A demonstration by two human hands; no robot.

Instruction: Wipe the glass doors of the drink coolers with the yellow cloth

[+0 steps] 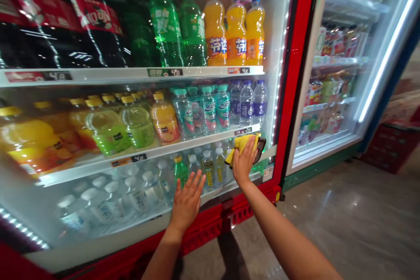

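Observation:
My right hand [244, 161] presses a yellow cloth [242, 141] with a dark underside against the glass door of a red-framed drinks fridge [286, 96], low down near the door's right edge. The cloth is bunched beneath the palm and fingers and sticks out past them. To the left of it, my left hand [187, 201] is held flat with its fingers stretched out, at the lower part of the glass. It holds nothing. Behind the glass, close to the left fingertips, stands a small green bottle [180, 169].
Shelves hold cola bottles [95, 17], green soda bottles [164, 22], orange soda bottles [216, 30], juice bottles [138, 122] and water bottles [111, 197]. A second lit fridge [337, 61] stands to the right, above a shiny floor [334, 210]. A dark red crate [387, 146] sits beyond.

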